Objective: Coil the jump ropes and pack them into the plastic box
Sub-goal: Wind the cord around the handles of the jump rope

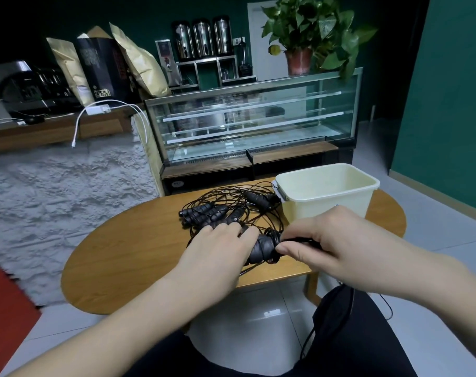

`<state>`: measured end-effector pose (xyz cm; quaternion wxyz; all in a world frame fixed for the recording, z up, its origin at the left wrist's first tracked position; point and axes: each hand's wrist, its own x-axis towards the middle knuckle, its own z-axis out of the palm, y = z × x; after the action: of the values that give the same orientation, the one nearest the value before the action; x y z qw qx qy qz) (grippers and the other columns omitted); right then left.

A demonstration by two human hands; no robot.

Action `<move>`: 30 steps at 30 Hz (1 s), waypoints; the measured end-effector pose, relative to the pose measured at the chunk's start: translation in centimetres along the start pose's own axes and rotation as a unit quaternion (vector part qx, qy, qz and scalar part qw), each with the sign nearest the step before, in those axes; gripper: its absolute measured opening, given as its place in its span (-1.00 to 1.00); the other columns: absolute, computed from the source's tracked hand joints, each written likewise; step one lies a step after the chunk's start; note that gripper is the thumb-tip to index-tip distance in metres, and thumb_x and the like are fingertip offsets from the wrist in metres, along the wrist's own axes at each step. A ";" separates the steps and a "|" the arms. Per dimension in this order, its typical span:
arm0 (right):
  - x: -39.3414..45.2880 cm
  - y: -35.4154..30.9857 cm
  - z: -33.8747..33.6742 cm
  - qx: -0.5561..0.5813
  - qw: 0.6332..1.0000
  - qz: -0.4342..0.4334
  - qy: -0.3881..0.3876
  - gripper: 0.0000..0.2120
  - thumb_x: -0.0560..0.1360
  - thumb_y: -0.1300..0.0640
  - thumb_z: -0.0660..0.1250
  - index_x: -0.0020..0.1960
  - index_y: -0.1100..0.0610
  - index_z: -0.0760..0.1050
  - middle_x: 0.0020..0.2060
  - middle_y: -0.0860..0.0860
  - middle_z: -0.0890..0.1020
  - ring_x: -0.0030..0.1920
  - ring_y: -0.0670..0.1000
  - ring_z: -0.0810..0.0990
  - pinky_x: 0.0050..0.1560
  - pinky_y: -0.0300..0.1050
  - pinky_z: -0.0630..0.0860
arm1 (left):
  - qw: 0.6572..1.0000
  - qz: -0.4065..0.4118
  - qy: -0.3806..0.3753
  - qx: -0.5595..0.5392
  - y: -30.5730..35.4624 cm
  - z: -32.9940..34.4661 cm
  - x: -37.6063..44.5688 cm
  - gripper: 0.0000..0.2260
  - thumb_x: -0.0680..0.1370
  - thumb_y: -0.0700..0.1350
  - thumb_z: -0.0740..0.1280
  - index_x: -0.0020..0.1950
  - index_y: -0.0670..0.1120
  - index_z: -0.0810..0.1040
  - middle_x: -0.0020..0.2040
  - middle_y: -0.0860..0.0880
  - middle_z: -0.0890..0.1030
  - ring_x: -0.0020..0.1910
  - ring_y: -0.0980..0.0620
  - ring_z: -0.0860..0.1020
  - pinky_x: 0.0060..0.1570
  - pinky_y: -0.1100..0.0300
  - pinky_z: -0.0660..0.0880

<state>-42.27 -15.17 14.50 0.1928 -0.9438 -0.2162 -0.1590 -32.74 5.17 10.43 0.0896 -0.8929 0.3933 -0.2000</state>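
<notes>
Wooden table (117,257): oval top, light brown, near centre of the scene.

Jump ropes (226,210): black, several, lying in a loose tangle on the table top; padded handles grouped at the left of the heap, thin cords looping to the far side and right, reaching the foot of the box.

Jump rope handles in hand (262,247): a dark padded bundle at the near edge of the tangle, with cord wound round its right end.

Left hand (218,251): curled over the left part of the bundle, gripping it, fingertips on the far side.

Right hand (321,240): thumb and forefinger pinching the black cord just beside the wound end of the bundle; other fingers curled.

Plastic box (326,197): cream, open-topped, upright on the far right of the table, just beyond the right hand; what can be seen of its interior shows no rope.

Glass display case (253,123): beyond the table, shelves inside.

Potted plant (307,34): on top of the case, right end.
</notes>
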 end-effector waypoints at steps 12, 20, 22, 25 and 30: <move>2.3 2.9 -0.6 0.176 0.984 0.037 -0.002 -0.83 0.41 -0.16 0.45 -0.14 -0.09 0.68 -0.35 -0.05 0.65 -0.28 0.00 0.58 -0.18 0.04 0.52 | 0.995 0.087 0.050 -0.016 0.0 -0.4 -0.2 -0.53 0.37 -0.19 0.48 0.25 -0.02 0.49 -0.04 0.01 0.58 -0.06 -0.07 0.55 -0.14 0.09 0.47; 3.5 6.6 2.9 0.390 0.919 0.055 0.017 -0.79 0.54 0.06 0.40 0.00 0.18 0.71 -0.27 0.09 0.66 -0.28 0.08 0.56 -0.16 -0.13 0.46 | 0.968 0.140 0.174 -0.116 -1.1 0.3 -0.3 -0.58 0.42 -0.26 0.35 0.29 -0.13 0.53 0.08 -0.04 0.64 -0.04 -0.09 0.59 -0.15 0.00 0.51; 3.4 7.2 4.3 0.417 0.905 0.066 0.044 -0.78 0.49 -0.04 0.42 -0.06 0.09 0.72 -0.17 0.27 0.66 -0.20 0.24 0.57 -0.10 0.03 0.48 | 0.959 0.128 0.202 -0.150 -1.1 0.0 -0.4 -0.60 0.42 -0.25 0.33 0.26 -0.13 0.52 0.03 -0.05 0.63 -0.08 -0.08 0.55 -0.14 0.01 0.47; 2.8 7.0 6.4 0.422 0.901 0.082 0.062 -0.78 0.42 -0.05 0.35 -0.27 0.06 0.64 -0.33 0.28 0.57 -0.29 0.08 0.51 -0.17 -0.21 0.47 | 0.950 0.089 0.239 -0.179 -0.9 -0.8 -0.4 -0.49 0.28 -0.33 0.45 0.20 -0.12 0.42 -0.07 -0.09 0.60 -0.13 -0.03 0.43 -0.16 0.14 0.36; 1.4 4.2 9.6 0.404 0.905 0.124 0.040 -0.50 0.67 -0.13 0.05 -0.13 0.19 0.58 -0.42 -0.08 0.51 -0.41 0.00 0.43 -0.30 -0.12 0.46 | 0.961 -0.007 0.230 -0.156 -1.0 -2.0 0.5 -0.42 0.21 -0.32 0.55 0.11 -0.08 0.37 -0.16 -0.05 0.58 -0.21 -0.03 0.43 -0.23 0.21 0.20</move>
<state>-37.01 -14.06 5.41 0.5842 -0.7971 -0.1356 -0.0706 -32.64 5.44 12.69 -0.1448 -0.8285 0.4233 -0.3367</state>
